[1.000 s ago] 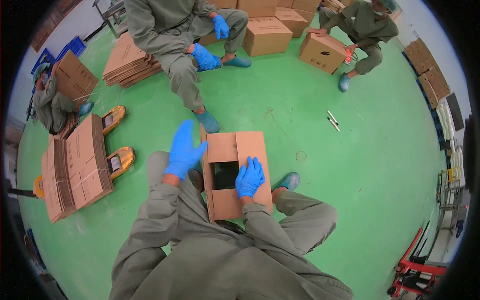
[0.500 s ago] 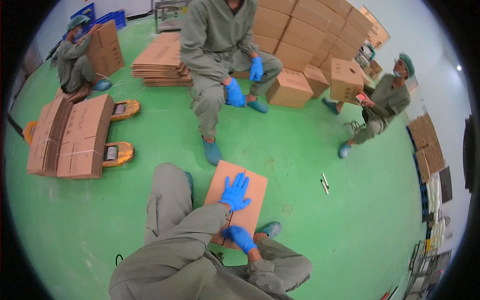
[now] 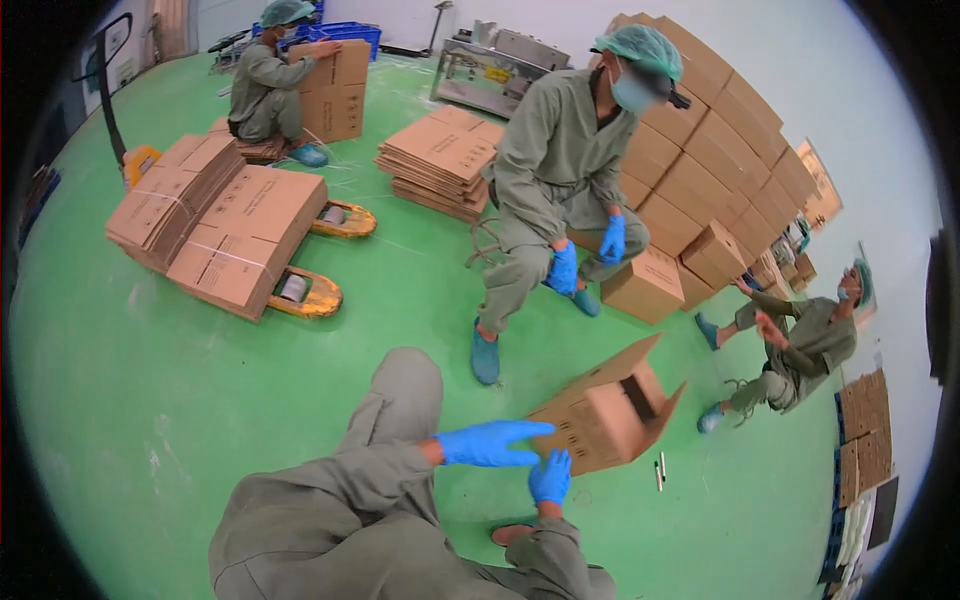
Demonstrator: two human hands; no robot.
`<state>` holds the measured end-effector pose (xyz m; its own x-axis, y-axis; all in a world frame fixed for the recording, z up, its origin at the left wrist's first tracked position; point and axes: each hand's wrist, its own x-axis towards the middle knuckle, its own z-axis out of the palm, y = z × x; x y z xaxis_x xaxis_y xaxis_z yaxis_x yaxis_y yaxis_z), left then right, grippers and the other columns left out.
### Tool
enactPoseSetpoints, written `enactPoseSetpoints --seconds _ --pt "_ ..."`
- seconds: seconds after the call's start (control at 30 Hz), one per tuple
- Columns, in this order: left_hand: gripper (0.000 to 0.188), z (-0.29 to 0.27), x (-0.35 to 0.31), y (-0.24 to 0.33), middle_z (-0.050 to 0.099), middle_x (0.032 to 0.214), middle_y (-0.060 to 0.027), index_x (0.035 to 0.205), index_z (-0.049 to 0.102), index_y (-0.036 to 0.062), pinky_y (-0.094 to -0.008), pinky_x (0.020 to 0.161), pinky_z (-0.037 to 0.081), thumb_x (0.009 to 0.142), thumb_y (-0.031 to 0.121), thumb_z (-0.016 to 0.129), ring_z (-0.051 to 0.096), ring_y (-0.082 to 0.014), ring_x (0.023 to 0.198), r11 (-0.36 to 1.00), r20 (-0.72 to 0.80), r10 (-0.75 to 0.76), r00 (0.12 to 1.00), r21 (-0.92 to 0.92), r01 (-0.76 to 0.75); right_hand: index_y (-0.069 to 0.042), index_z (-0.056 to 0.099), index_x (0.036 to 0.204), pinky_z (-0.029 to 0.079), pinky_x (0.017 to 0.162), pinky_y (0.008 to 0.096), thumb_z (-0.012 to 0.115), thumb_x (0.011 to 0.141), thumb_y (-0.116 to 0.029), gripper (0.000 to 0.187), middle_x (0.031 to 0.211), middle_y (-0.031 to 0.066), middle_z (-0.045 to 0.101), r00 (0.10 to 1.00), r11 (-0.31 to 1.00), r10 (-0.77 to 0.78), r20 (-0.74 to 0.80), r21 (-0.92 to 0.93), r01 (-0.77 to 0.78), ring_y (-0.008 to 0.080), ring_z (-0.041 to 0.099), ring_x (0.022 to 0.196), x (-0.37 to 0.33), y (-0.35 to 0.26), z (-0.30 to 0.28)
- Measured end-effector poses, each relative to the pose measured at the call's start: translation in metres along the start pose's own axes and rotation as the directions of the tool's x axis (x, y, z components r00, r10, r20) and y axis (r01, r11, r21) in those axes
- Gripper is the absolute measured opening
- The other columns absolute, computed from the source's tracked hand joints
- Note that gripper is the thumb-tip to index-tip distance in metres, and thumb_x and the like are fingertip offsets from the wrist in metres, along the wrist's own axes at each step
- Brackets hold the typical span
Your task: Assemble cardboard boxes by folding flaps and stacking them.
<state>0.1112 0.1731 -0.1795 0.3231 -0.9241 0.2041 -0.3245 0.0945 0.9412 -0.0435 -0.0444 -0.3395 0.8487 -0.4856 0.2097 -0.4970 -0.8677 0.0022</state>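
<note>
A cardboard box [image 3: 605, 415] with open flaps sits tilted over the green floor [image 3: 150, 400], right of centre, just past both gloved hands. The left hand [image 3: 490, 443] is flat, fingers extended toward its near end. The right hand [image 3: 550, 478], fingers spread, touches its near lower edge. Beyond, a seated co-worker [image 3: 565, 190]; far left, flattened cartons [image 3: 215, 220].

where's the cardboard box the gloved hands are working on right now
In the head view the open cardboard box lies tilted at lower centre-right on the green floor, just right of the left hand and above the right hand.
</note>
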Motion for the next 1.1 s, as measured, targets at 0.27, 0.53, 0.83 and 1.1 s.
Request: enactPoseSetpoints --seconds 0.27,0.53,0.83,1.1 --pt "0.045 -0.054 -0.123 -0.007 0.057 0.12 -0.0155 0.125 0.053 0.0027 -0.0428 0.105 0.035 0.086 0.025 0.059 0.051 -0.0294 0.117 0.781 -0.54 0.087 0.837 0.559 0.279 -0.009 0.062 0.117 0.046 0.094 0.0427 0.045 0.09 -0.038 0.043 0.116 0.016 0.062 0.712 0.964 -0.112 0.693 0.249 -0.091 0.0338 0.06 0.107 -0.081 0.003 0.047" --pt "0.032 -0.041 -0.103 -0.026 0.06 0.082 -0.0073 0.091 0.062 0.0054 -0.0457 0.11 0.024 0.079 0.035 0.059 0.057 -0.0238 0.091 0.346 -0.275 -0.25 0.928 0.87 0.351 -0.004 0.059 0.121 0.048 0.09 0.0406 0.049 0.091 -0.039 0.046 0.118 0.0157 0.063 0.59 0.888 -0.408 0.697 0.454 0.077 0.0339 0.061 0.105 -0.088 -0.04 0.035" --pt "0.027 -0.039 -0.114 -0.033 0.06 0.08 -0.0084 0.085 0.063 0.0063 -0.0428 0.108 0.027 0.077 0.032 0.058 0.059 -0.0249 0.087 0.389 -0.326 -0.191 0.926 0.841 0.376 -0.007 0.058 0.122 0.044 0.096 0.0422 0.045 0.092 -0.041 0.047 0.12 0.0185 0.059 0.471 0.902 -0.425 0.773 0.405 0.149 0.0373 0.055 0.112 -0.054 -0.09 0.018" --pt "0.047 -0.045 -0.137 0.027 0.065 0.092 -0.0132 0.111 0.062 0.0063 -0.0414 0.098 0.04 0.084 0.044 0.056 0.062 -0.0296 0.089 0.69 -0.259 -0.124 0.958 0.671 0.271 -0.008 0.061 0.111 0.047 0.089 0.0443 0.049 0.089 -0.042 0.042 0.117 0.0199 0.06 0.367 0.811 -0.585 0.724 0.51 0.288 0.0378 0.059 0.103 -0.035 -0.144 0.028"
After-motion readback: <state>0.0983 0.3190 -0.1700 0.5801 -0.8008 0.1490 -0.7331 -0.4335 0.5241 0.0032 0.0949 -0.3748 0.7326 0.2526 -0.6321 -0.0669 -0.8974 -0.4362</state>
